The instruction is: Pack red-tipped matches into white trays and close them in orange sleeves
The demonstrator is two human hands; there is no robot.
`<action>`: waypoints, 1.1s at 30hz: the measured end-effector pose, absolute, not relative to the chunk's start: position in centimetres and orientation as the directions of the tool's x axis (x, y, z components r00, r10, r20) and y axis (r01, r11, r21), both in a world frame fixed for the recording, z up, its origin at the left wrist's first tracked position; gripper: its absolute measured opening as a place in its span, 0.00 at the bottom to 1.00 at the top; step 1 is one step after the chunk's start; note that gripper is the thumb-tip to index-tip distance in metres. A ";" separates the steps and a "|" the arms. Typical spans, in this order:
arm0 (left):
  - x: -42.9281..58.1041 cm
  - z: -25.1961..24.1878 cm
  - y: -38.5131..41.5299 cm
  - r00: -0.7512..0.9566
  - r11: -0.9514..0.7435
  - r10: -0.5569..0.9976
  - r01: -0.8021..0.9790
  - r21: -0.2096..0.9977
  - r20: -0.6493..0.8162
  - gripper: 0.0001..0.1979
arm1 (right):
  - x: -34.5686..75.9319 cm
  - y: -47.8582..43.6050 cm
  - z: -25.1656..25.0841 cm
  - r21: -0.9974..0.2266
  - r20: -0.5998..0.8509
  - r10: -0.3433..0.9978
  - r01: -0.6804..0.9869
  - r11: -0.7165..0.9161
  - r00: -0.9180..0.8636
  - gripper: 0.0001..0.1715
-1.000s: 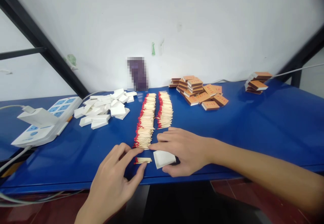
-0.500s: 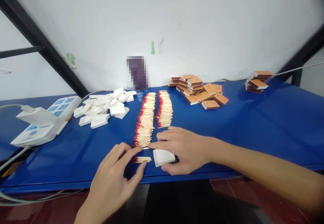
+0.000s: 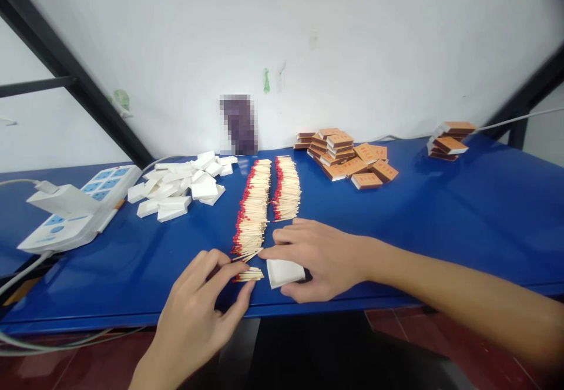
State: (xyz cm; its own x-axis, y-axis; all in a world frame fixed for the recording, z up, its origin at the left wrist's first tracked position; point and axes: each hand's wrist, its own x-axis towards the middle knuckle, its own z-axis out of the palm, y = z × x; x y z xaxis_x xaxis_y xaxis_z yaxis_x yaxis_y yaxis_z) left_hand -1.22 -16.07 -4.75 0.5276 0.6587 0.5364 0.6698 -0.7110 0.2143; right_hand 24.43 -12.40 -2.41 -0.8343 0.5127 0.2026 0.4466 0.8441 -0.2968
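A small bunch of red-tipped matches [image 3: 252, 274] lies on the blue table near its front edge. My left hand [image 3: 202, 302] has its thumb and index fingertip closed around this bunch. My right hand [image 3: 319, 264] holds a white matchbox tray [image 3: 284, 273] between thumb and fingers, its open side showing. The right index fingertip touches loose matches at the near end of a long row of matches [image 3: 255, 202]. Alongside it runs a second, shorter match row [image 3: 287, 190]. Heads in both rows point left.
White matchbox trays [image 3: 174, 181] lie heaped at the left. Orange matchboxes [image 3: 341, 152] are piled near the wall, with another stack [image 3: 450, 140] at far right. A power strip [image 3: 83, 208] with a plugged-in adapter stands on the left. A blurred purple object [image 3: 240, 125] leans on the wall.
My left index finger has moved down from the long row's end onto the small bunch, closing toward the thumb. A few matches at the row's end now lie askew. My right hand has barely moved.
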 end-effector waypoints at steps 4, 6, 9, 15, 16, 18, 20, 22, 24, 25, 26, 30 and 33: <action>-1.1 -4.7 -16.1 0.534 -0.725 0.638 0.660 0.198 0.556 0.04 | 24.5 -12.3 -2.4 -0.291 0.205 0.505 0.440 0.849 -0.838 0.29; -1.1 -4.7 -16.1 0.531 -0.724 0.637 0.662 0.197 0.558 0.04 | 24.5 -12.3 -2.4 -0.285 0.215 0.502 0.437 0.853 -0.838 0.29; -1.2 -4.9 -16.0 0.526 -0.713 0.649 0.673 0.196 0.550 0.04 | 24.4 -12.3 -2.5 -0.287 0.231 0.503 0.435 0.853 -0.833 0.31; -1.4 -5.1 -16.0 0.529 -0.684 0.668 0.714 0.152 0.523 0.13 | 24.5 -12.3 -2.6 -0.281 0.226 0.499 0.435 0.856 -0.837 0.32; -1.3 -5.1 -16.0 0.535 -0.682 0.670 0.718 0.141 0.515 0.14 | 24.5 -12.4 -2.6 -0.280 0.225 0.499 0.435 0.856 -0.837 0.33; -1.3 -5.1 -16.0 0.539 -0.677 0.672 0.725 0.125 0.507 0.14 | 24.5 -12.4 -2.5 -0.279 0.222 0.498 0.434 0.856 -0.838 0.33; -1.2 -5.1 -16.0 0.536 -0.674 0.672 0.729 0.121 0.511 0.14 | 24.5 -12.4 -2.5 -0.280 0.221 0.498 0.434 0.856 -0.839 0.32; -1.2 -5.1 -16.0 0.535 -0.674 0.671 0.729 0.122 0.512 0.14 | 24.5 -12.4 -2.4 -0.285 0.220 0.500 0.435 0.854 -0.838 0.32; -1.2 -5.2 -15.9 0.537 -0.675 0.672 0.728 0.123 0.510 0.14 | 24.5 -12.4 -2.4 -0.287 0.217 0.501 0.435 0.853 -0.838 0.31; -1.2 -5.2 -15.9 0.539 -0.676 0.672 0.726 0.124 0.508 0.14 | 24.5 -12.4 -2.4 -0.287 0.215 0.500 0.435 0.853 -0.839 0.31; -1.2 -5.2 -15.9 0.541 -0.678 0.670 0.724 0.123 0.509 0.14 | 24.5 -12.4 -2.4 -0.287 0.211 0.500 0.436 0.853 -0.840 0.32; -1.4 -5.2 -16.1 0.548 -0.684 0.666 0.719 0.122 0.507 0.13 | 24.5 -12.4 -2.5 -0.290 0.209 0.509 0.444 0.848 -0.835 0.33; -1.4 -5.2 -16.2 0.550 -0.688 0.666 0.714 0.130 0.504 0.13 | 24.5 -12.3 -2.5 -0.284 0.212 0.508 0.444 0.850 -0.835 0.32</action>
State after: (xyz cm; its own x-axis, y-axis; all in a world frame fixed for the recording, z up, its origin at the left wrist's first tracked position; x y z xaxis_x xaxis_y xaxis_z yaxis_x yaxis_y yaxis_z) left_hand -1.42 -16.16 -5.23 0.5502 0.6655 0.5044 0.7137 -0.6883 0.1298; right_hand 24.51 -12.33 -2.52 -0.8352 0.5075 0.2116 0.4442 0.8496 -0.2843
